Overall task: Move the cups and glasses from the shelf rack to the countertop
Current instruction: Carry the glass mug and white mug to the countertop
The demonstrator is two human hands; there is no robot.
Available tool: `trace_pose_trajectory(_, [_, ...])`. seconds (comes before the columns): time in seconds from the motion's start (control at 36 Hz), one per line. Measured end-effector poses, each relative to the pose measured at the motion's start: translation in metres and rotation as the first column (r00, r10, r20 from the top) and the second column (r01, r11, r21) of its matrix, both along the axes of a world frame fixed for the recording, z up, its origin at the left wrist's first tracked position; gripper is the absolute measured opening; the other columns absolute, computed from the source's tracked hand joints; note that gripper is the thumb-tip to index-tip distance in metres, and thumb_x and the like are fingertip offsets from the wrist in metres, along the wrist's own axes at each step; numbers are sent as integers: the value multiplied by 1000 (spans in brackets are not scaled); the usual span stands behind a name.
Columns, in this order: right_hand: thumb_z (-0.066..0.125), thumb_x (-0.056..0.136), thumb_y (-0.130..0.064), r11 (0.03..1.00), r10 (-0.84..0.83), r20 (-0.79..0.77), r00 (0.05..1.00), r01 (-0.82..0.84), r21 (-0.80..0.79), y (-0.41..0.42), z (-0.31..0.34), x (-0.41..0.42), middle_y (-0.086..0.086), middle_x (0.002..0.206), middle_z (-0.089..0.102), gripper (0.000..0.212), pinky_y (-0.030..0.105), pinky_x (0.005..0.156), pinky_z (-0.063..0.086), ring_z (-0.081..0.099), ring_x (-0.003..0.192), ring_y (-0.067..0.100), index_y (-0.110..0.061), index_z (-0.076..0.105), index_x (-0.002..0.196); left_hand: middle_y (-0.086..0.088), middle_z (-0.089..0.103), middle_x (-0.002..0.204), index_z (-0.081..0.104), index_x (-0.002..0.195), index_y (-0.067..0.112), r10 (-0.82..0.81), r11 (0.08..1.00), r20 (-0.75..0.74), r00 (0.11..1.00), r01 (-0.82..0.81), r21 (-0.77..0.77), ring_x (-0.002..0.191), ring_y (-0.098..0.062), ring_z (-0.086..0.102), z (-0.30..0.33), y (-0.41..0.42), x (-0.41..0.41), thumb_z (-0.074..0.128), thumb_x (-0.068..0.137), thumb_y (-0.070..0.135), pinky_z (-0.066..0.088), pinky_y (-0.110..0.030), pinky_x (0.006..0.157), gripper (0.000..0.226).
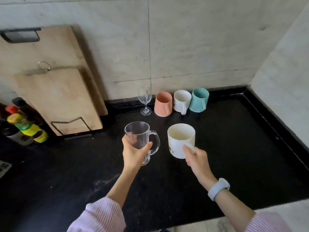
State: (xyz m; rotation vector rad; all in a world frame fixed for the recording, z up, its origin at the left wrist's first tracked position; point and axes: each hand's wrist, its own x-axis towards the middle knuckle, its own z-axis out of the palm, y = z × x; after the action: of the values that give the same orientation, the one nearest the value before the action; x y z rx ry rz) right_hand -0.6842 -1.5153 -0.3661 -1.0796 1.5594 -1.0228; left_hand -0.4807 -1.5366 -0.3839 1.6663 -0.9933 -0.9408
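left hand [133,152] grips empty glass mug [139,139]; right hand [196,159] pinches empty white mug [179,141] handle.

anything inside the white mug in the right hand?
Nothing shows inside the white mug: a bare cream inner wall below the rim. The near wall hides its bottom, so that part is unconfirmed. The right hand grips its handle.

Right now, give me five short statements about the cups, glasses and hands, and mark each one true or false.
1. The left hand grips a clear glass mug. True.
2. The right hand holds a teal cup. False: it holds a white mug by its handle.
3. The wine glass lies on its side. False: it stands upright on the countertop.
4. The pink cup stands between the wine glass and the white cup. True.
5. The teal cup stands at the left end of the row. False: the right end.
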Motion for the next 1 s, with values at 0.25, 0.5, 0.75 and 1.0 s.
trace_pose_trajectory(0.25, [54,89,-23,1000,-14,40,999,13,17,-96,-63,-2,-12,38,39,44,19,44,30,36,38,2,-24,38,47,1,47,122,30,125,27,-24,1000,23,999,24,5,114,-17,50,-55,-93,-9,83,63,20,46,-25,88,81])
trace_pose_trajectory(0.5, [52,88,-22,997,-65,71,995,62,48,-130,-92,-3,-10,43,38,38,19,45,32,35,41,2,-20,40,53,3,46,123,32,126,28,-21,1000,64,998,21,1,117,-14,48,-79,-135,-11,85,60,25,43,-42,102,85])
trace_pose_trajectory(0.75, [47,93,-24,997,24,76,997,-29,74,-153,-93,-1,2,61,42,37,33,70,41,43,65,17,-15,43,57,9,45,128,31,129,30,-25,1000,56,998,25,1,120,-13,47,-84,-159,-13,86,57,30,41,-38,103,91])
trace_pose_trajectory(1.0, [45,92,-33,982,101,-37,994,-94,165,-152,-104,-9,9,82,46,33,29,74,38,45,74,16,-12,49,67,2,33,139,20,135,23,-79,996,41,996,81,-38,127,-13,37,-89,-176,-21,82,65,21,34,-28,102,93])
